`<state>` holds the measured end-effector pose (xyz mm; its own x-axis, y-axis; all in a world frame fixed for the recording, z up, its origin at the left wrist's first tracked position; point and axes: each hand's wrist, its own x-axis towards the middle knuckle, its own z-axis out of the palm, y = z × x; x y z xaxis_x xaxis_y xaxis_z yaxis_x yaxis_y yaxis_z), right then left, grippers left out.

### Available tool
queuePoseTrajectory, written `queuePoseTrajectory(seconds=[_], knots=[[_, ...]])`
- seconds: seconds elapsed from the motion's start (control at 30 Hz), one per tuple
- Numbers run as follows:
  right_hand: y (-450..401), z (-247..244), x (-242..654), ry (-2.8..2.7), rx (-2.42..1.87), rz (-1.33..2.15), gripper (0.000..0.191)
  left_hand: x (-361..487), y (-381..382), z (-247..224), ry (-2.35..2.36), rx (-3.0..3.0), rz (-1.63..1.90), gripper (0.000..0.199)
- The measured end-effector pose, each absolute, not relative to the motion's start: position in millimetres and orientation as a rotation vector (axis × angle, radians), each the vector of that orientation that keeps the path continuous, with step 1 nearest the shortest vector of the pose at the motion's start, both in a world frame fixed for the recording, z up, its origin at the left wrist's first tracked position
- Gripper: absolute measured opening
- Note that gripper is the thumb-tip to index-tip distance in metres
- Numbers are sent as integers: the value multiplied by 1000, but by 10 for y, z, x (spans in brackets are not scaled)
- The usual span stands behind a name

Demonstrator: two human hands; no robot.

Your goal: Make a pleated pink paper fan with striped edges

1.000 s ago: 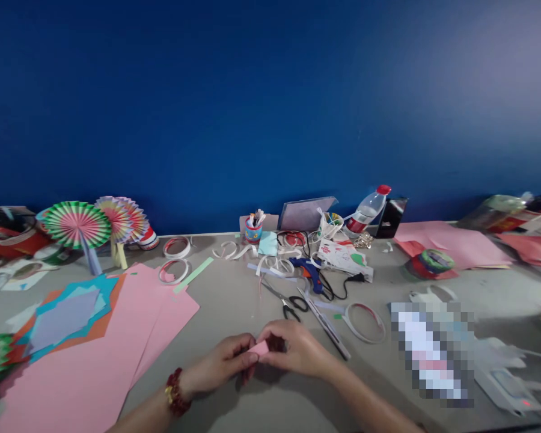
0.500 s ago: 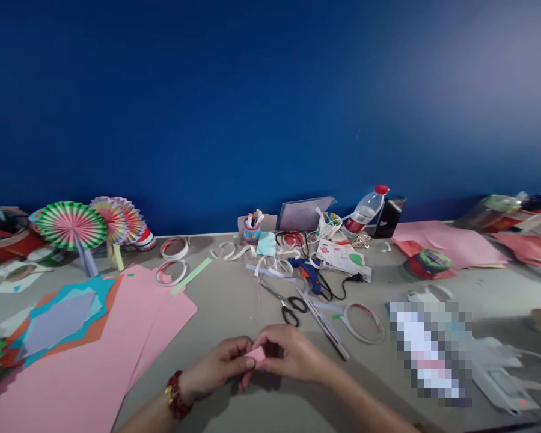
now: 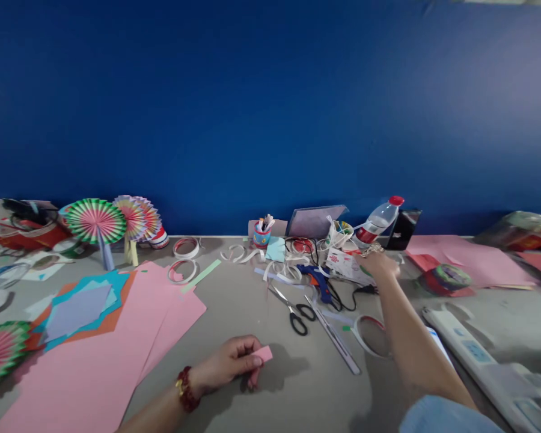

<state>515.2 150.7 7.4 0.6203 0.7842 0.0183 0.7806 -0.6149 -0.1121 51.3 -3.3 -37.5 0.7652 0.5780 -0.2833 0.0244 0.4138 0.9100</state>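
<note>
While the left hand (image 3: 232, 365) rests low on the grey tabletop (image 3: 234, 300) near the front edge, its thumb and fingers pinch a small folded pink paper piece (image 3: 263, 353), which sticks out to the right of the fingertips, just above the surface. Right hand (image 3: 379, 264) stretched far across the table, at the white printed card (image 3: 348, 264) beside the clear plastic bottle with a red cap (image 3: 381, 218); whether it is closed or spread cannot be told, blurred.

Left of the left hand: large pink paper sheets (image 3: 94, 367) run to the near edge, one corner reaching close to the wrist. Bare grey surface lies right of the pinched piece, bounded on the right by the right forearm. Far of that gap: black-handled scissors (image 3: 293, 310) and a long slim ruler-like strip (image 3: 338, 340), well apart from the left hand. A white tape ring (image 3: 365, 328) lies partly under the forearm. A blue glue gun (image 3: 318, 279) with a black cord sits near the right hand. Far left, round pleated paper fans (image 3: 97, 221) stand by the blue wall (image 3: 270, 108).
</note>
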Motion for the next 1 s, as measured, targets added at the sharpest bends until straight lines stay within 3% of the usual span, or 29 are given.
queuePoseTrajectory(seconds=[0.13,0.37,0.67,0.73,0.87,1.0], knots=[[1576,-63,5194,-1174,-2735,170,59,509,-30,-396,630,1101,382,49],[1342,82,5265,-1026,-2518,136,26,512,-34,-365,627,1121,371,49],[739,586,4563,-787,-1699,-665,39,544,-31,-393,641,1083,503,49],[643,558,4180,-984,-1505,-462,42,552,-16,-397,666,1070,576,48],[453,146,3278,-1527,-1381,763,29,519,24,-362,737,1083,779,43],[319,-220,2706,-1541,-1275,1173,31,464,72,-296,787,1122,850,43]])
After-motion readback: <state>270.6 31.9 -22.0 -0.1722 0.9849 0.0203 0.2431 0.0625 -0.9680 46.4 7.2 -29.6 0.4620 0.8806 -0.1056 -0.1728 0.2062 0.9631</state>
